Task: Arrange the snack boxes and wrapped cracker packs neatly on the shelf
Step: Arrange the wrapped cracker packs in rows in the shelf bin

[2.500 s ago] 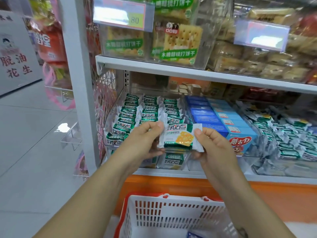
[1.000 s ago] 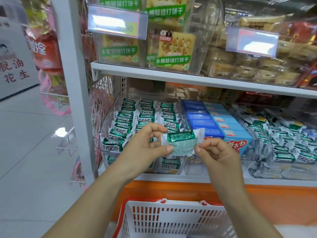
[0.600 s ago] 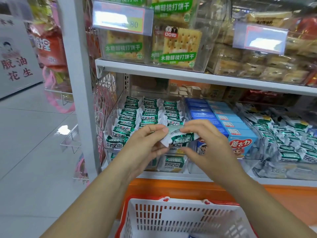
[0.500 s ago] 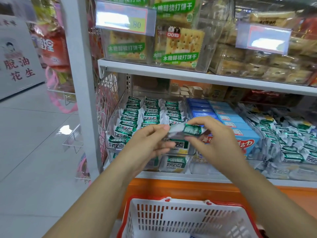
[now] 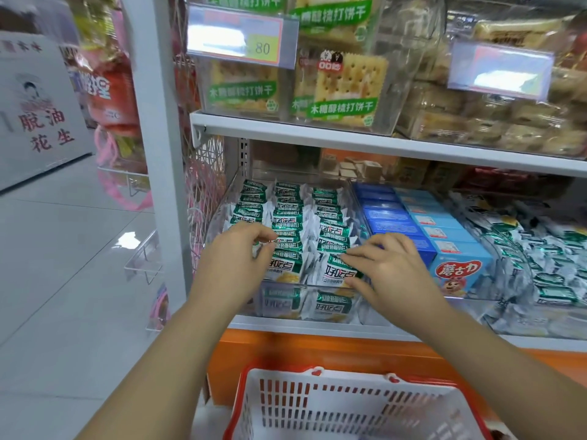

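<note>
Three rows of green-and-white wrapped cracker packs (image 5: 287, 217) stand on edge in a clear bin (image 5: 305, 285) on the lower shelf. My right hand (image 5: 392, 265) pinches the front pack of the right row (image 5: 336, 273), finger on its top edge and thumb at its bottom. My left hand (image 5: 233, 260) has curled fingers pinching the tops of packs at the front of the left and middle rows. Blue snack boxes (image 5: 389, 217) and light blue boxes (image 5: 459, 269) fill the bin just right of my right hand.
A further bin of loose green-and-white packs (image 5: 546, 249) lies at far right. The upper shelf (image 5: 317, 138) carries clear bins of crackers with price tags (image 5: 241, 39). A red-and-white basket (image 5: 349, 408) sits below my arms. A white upright post (image 5: 152, 154) stands at left.
The pack held in the air between both hands was turned on edge and lowered into the front of the right row. My left hand let go of it and moved to the left rows.
</note>
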`<state>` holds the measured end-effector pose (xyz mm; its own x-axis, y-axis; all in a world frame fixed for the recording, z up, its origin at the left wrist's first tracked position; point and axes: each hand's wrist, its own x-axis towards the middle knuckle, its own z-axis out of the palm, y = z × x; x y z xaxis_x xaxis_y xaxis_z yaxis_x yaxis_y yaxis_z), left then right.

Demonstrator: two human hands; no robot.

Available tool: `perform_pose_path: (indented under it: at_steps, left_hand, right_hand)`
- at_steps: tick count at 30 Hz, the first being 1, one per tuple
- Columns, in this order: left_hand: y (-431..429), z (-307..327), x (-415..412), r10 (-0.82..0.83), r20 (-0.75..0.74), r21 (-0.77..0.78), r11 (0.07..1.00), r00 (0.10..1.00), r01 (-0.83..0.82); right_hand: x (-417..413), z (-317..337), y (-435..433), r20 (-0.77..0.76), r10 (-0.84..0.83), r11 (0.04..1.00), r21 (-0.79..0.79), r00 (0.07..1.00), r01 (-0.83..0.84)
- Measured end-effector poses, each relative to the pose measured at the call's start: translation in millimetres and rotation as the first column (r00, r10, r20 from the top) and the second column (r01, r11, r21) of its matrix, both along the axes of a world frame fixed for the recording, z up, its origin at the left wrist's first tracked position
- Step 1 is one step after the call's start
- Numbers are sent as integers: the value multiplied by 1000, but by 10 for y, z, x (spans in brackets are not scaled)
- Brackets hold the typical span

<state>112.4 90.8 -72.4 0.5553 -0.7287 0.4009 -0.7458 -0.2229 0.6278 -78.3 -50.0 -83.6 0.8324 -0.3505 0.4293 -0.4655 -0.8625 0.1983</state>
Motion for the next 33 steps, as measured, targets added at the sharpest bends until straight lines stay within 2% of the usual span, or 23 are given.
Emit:
perform_pose_path:
  at_steps: [3,8,14,20,23,26,28,30,33]
  left_hand:
    - [12,-92,41,-52,162,113,993,985,34]
    - [0,-174,-15,-109,202,290,956,973,47]
    - [-75,-203,36,-80,252,285,959,964,5]
    - [-119,-186,56,-46,275,230,973,960,-19]
    - [-126,-139,69,-61,245,146,989,968,26]
    - [-80,-23,94,-126,135,-34,991,983,132]
    - [-29,63,68,-177,37,-126,975,984,180]
    - [25,127,17,-216,-116,-203,961,969,190]
    - [102,198,-46,-314,-376,-311,929,872,200]
  right_hand:
    - [-21,-118,65,-51,22,999,-29,998,-23]
    - [-33,-257,179,-201,-45,998,34,978,53]
    - [7,-210,150,-315,-116,990,42,942,136]
    - [-22,-141,131,-359,-95,990,68,928,127]
    - [7,49,163,-267,-36,981,175,963,85]
    - [119,201,199,50,35,932,359,998,-51]
    - [221,295,242,245,18,835,529,969,-149]
    - [298,356,271,368,-20,728,643,930,-239]
    - [332,404,299,493,-94,595,725,865,-348]
